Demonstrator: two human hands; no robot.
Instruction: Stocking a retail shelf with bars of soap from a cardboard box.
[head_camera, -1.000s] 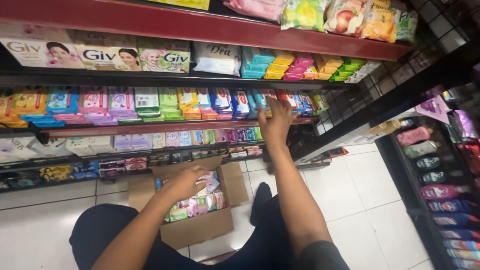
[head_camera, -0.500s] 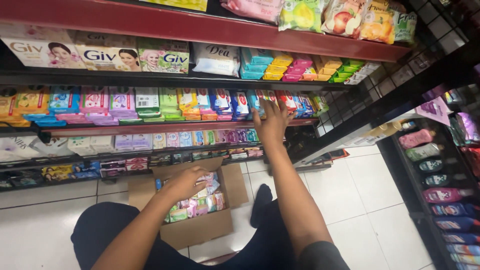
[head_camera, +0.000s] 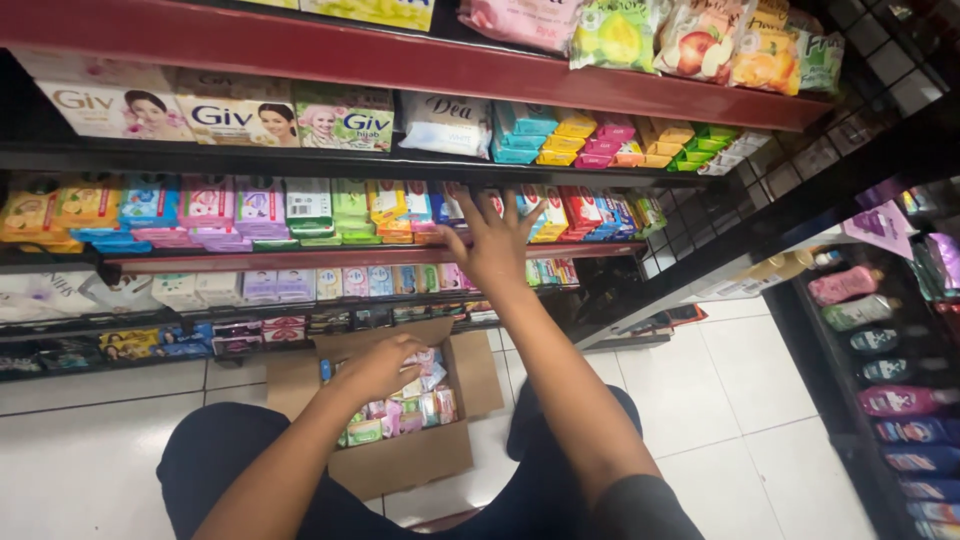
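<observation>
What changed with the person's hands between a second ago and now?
The right hand slid a little leftward along the row of soap boxes on the middle shelf, fingers spread against them. Whether it grips one cannot be told. The left hand stayed down in the open cardboard box of small packets, and the shelves look unchanged.

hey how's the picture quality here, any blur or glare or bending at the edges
Head view: lighting is bright and even, with soft sheen on the white floor tiles but no harsh glare; the shelf edges tilt and bow from the wide lens; the right hand on the soap packs and the left hand in the cardboard box look slightly soft; small packs are fairly sharp.
</observation>
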